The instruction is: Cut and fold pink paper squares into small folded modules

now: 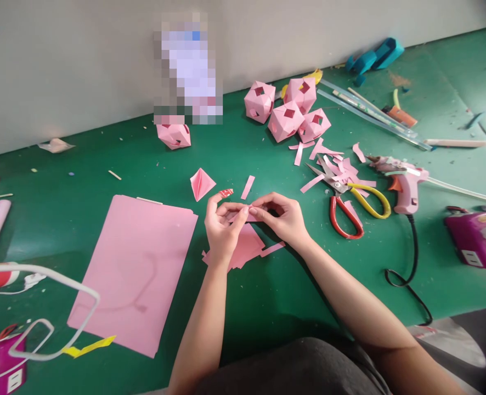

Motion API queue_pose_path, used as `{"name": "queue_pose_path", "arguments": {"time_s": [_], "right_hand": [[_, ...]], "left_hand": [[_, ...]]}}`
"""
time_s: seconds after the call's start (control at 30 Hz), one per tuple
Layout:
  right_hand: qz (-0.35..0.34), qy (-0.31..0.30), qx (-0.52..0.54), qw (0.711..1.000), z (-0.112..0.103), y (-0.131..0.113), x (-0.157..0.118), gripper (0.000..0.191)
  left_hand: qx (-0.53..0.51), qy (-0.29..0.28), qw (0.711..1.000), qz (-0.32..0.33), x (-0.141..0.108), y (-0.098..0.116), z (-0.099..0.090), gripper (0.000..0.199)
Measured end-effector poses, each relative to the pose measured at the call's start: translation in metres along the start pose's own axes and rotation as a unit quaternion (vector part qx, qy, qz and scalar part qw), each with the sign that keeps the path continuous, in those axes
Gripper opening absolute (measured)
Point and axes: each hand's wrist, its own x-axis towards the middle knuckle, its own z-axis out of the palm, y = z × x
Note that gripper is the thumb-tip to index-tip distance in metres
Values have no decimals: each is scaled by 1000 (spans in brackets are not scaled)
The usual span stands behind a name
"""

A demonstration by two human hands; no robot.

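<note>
Between the fingertips of both hands is a small piece of pink paper [251,218], partly hidden by the fingers. My left hand [223,227] pinches it from the left, with a red patterned wrap on one raised finger. From the right, my right hand [282,215] pinches the same paper, thumb and fingers pressed together. Below the hands lies a stack of small pink paper sheets [245,247] with a few loose strips. Just beyond my left hand sits a folded pink paper piece [202,184], and a pink paper strip [248,187] lies beside it.
A large pink paper stack [140,274] lies left. Scissors [342,192] with red and yellow handles rest among pink scraps at right, near a pink glue gun [405,181]. Several folded pink paper shapes [286,122] stand at the back. A white wire frame [97,307] is at front left.
</note>
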Motion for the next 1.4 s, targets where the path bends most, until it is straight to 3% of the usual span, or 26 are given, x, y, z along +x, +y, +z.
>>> {"name": "queue_pose_path", "arguments": {"time_s": [0.63, 1.0, 1.4], "right_hand": [[-40, -30, -33, 998, -1, -4, 0, 11], [-19, -45, -29, 998, -3, -2, -1, 13], [-27, -35, -17, 999, -2, 5, -1, 17]], "left_hand": [[3, 5, 1000, -2, 1, 0, 0, 51], [17, -38, 999, 20, 0, -1, 0, 55], [-20, -11, 999, -26, -1, 6, 4, 76]]}}
